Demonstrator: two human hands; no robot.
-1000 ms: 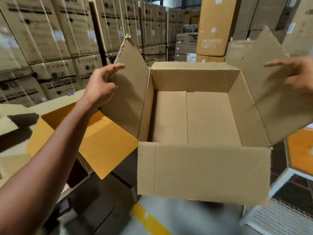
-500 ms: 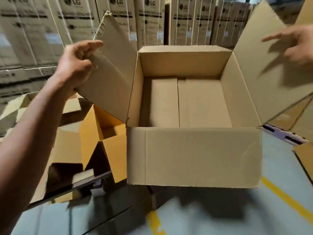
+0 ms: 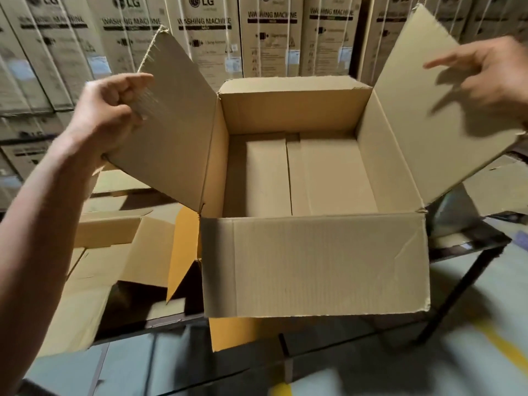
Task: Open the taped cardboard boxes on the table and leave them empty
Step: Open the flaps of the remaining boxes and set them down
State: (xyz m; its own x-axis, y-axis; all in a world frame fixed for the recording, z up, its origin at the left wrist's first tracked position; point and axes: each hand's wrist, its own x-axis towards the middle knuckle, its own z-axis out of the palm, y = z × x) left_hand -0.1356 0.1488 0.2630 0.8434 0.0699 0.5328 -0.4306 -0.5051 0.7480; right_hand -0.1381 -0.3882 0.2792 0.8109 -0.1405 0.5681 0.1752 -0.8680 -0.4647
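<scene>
Box carried back over the table, empty

My left hand (image 3: 105,115) pinches the left flap (image 3: 171,124), my right hand (image 3: 485,72) lies spread on the right flap (image 3: 445,110). The cardboard box (image 3: 314,264), over the aisle a second ago, now hangs above the table's (image 3: 468,247) front edge, nothing inside. The stacked cartons (image 3: 205,32) behind read "LG WASHING MACHINE".

Stacked washing-machine cartons (image 3: 208,32), grey floor (image 3: 471,364)
</scene>
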